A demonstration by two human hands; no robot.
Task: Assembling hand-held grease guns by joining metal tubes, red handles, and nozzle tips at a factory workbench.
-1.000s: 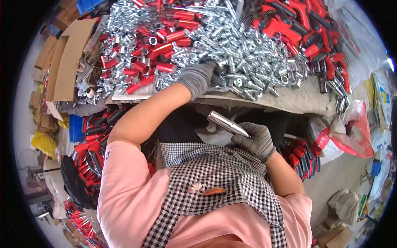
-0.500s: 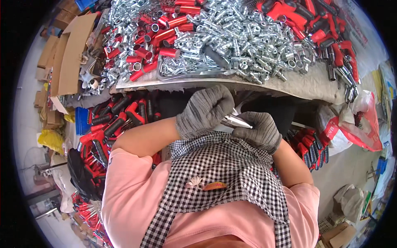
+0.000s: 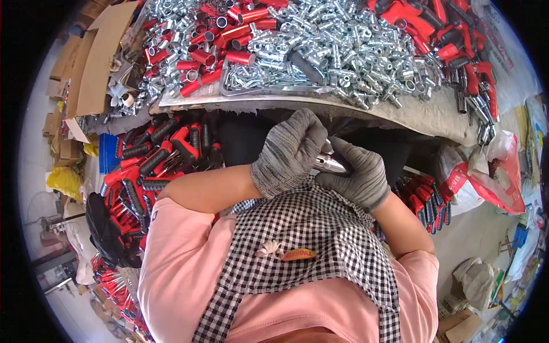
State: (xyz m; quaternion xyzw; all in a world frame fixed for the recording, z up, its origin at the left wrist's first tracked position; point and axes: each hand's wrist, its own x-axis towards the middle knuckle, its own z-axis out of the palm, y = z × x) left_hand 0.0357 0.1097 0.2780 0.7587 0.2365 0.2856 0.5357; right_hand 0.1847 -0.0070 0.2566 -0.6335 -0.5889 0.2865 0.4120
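My gloved left hand [image 3: 293, 153] is closed, its fingers curled in a fist just over the lap. A bit of silver metal peeks out by its fingertips; most of what it grips is hidden. Close beside it, my gloved right hand [image 3: 360, 174] holds a shiny silver metal tube [image 3: 330, 164] between thumb and fingers, the tube's left end pointing toward the left hand. Both hands are above the checked apron [image 3: 309, 228], in front of the bench edge.
The bench [image 3: 423, 117] bears heaps of silver metal fittings [image 3: 366, 57], red tubes [image 3: 240, 57] and a clear tray [image 3: 274, 90] of small pins. Red-and-black tool handles [image 3: 154, 166] pile up at left and right below it. Cardboard boxes [image 3: 97, 68] stand at left; a red-and-white bag [image 3: 492, 177] lies at right.
The silver tube has turned in my right hand, from pointing down-right to lying between the hands. My left hand has shifted slightly right and up; the view has tilted a little.
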